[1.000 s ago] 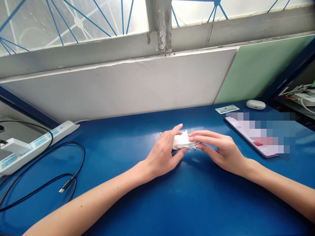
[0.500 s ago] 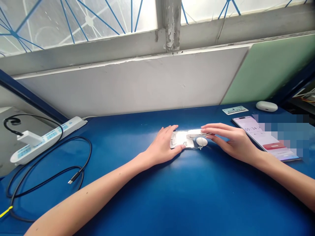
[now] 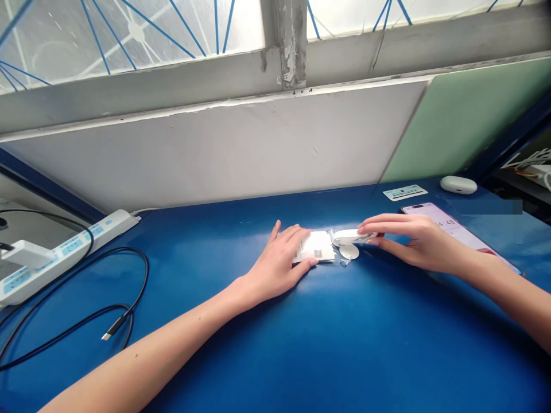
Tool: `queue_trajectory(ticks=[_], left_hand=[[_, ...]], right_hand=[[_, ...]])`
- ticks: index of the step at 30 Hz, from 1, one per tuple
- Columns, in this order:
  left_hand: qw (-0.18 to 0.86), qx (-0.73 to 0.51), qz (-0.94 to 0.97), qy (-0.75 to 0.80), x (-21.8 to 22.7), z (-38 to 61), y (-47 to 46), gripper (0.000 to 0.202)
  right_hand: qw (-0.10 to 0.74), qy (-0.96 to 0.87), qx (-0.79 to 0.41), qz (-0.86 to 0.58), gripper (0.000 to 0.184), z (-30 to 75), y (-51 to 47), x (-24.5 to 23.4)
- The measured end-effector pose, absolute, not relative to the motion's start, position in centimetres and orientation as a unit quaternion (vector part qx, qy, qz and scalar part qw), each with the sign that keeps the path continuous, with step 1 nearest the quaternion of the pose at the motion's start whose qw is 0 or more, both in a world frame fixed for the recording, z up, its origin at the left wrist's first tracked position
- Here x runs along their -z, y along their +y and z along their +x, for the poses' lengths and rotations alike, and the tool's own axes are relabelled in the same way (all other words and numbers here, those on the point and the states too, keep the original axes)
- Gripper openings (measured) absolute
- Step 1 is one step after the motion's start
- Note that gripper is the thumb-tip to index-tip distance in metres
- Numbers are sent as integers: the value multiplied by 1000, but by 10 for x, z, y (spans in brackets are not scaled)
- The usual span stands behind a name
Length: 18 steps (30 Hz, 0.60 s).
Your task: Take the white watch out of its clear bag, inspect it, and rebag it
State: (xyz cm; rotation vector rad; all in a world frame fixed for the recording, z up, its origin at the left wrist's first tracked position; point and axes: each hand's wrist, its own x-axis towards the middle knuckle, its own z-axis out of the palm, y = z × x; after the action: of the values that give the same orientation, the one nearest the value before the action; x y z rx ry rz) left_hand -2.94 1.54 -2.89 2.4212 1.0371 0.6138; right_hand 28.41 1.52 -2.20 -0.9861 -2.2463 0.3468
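A flat white packet [image 3: 318, 246] with a printed square code lies on the blue table, with clear plastic along its edge. My left hand [image 3: 282, 258] grips it from the left, thumb along the near edge and fingers over the far side. Between the thumb and fingertips of my right hand [image 3: 408, 238] is a slim white rounded piece [image 3: 346, 236], held low at the packet's right end; its exact kind is unclear. Just below that piece lies a round white disc [image 3: 349, 252], with a crumpled bit of clear plastic [image 3: 345, 262] beside it.
At the left, a white power strip [image 3: 71, 248] holds a white plug adapter [image 3: 26, 254], and a black cable [image 3: 142, 287] loops over the table [image 3: 275, 355]. To the right are a phone [image 3: 447, 226], a printed card [image 3: 405, 193] and a white rounded case [image 3: 458, 184].
My right hand has drawn the slim white piece slightly right relative to the packet, baring more of its printed face. The camera view has shifted a little to the right.
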Motion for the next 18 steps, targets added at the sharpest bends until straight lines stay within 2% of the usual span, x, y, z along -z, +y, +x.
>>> queue_trajectory(ticks=[4,8,18], left_hand=[[199,-219,887,355,31,-30,16,44],[181,-205,898,344,33,-32,16,44],[161,-199,904,341,32,-30,13,42]], right_hand=[[287,-870,-155,-369,22,285,16,20],[284,-872,-164,-363,21,282,17,23],[307,-889,-68,-332,25,263,8,37]])
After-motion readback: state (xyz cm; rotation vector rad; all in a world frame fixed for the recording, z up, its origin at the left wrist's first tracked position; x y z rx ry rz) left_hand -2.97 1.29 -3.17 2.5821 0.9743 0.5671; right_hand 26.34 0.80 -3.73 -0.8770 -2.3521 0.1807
